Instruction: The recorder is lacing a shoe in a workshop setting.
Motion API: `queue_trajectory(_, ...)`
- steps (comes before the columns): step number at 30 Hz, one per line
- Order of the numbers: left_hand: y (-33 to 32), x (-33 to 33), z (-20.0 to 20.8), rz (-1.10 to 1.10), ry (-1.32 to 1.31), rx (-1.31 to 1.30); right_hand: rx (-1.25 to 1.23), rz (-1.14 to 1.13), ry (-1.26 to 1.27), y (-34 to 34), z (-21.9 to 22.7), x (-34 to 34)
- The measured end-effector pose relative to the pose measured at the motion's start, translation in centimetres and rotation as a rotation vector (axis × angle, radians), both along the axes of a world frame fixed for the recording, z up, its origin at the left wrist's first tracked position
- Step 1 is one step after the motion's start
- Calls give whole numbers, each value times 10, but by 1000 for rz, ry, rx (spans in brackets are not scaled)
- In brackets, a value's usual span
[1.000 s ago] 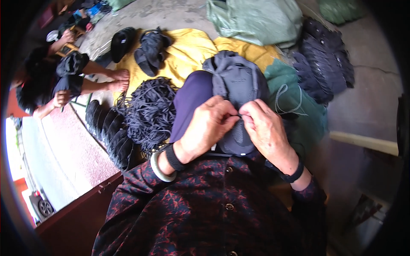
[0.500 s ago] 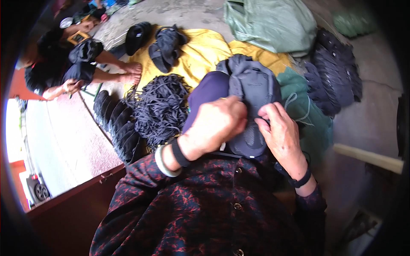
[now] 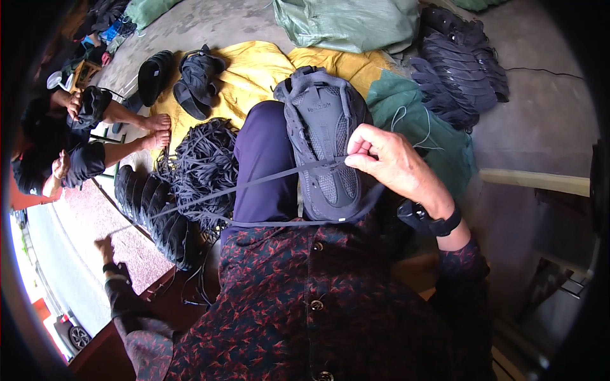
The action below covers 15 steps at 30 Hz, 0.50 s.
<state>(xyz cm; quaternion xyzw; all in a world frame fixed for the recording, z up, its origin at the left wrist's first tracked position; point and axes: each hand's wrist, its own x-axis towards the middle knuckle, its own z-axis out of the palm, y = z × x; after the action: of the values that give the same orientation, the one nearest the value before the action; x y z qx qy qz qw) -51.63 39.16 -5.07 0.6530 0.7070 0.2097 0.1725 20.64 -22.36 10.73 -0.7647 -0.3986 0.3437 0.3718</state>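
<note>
A dark grey shoe (image 3: 324, 146) lies sole down on my lap, its toe toward me. A long flat grey shoelace (image 3: 254, 182) runs taut from the front of the shoe to my left hand (image 3: 105, 249), stretched far out to the left and closed on it. My right hand (image 3: 394, 162) is over the shoe's right side, thumb and forefinger pinched on the lace close to the eyelets. Another stretch of lace loops past the toe, across my lap. The fingertips of my left hand are small and partly blurred.
A tangled heap of laces (image 3: 206, 162) lies left of my knee, beside a row of dark shoes (image 3: 149, 213). More shoes (image 3: 197, 79) rest on yellow sheeting (image 3: 254, 70). Stacked dark shoes (image 3: 460, 63) and a green sack (image 3: 356, 25) are beyond. Another person (image 3: 63, 140) sits at left.
My left hand has gone from above the shoe out to the far left, drawing the lace into a long line. My right hand stays by the shoe, and the view has shifted.
</note>
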Motion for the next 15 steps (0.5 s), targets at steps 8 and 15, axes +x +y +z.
queue_trajectory(8,8,-77,78,288,-252,98,-44,-167,670,-74,41,65)
queue_trajectory(15,1,-46,128,348,-247,176,626,-497,785,-225,99,150)
